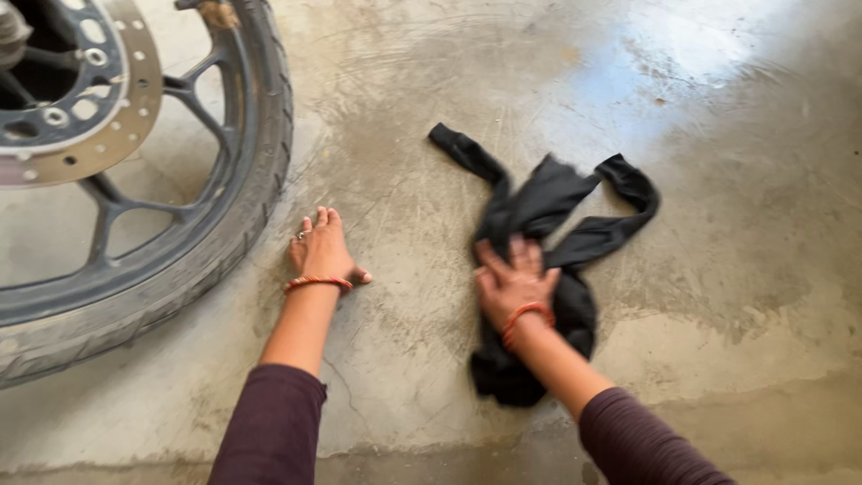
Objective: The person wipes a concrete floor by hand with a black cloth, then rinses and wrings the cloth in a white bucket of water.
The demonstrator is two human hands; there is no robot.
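Black rag lies crumpled on the concrete floor, well right of the motorcycle wheel. Looks soft, light, limp; best gathered at its bunched middle. Right hand presses flat on the rag, fingers spread, not closed. Left hand rests open-palmed on the floor beside the wheel.

Daylight glare whitens the concrete floor top right (hands motion-blurred).

Wheel cut off; black cloth blurred
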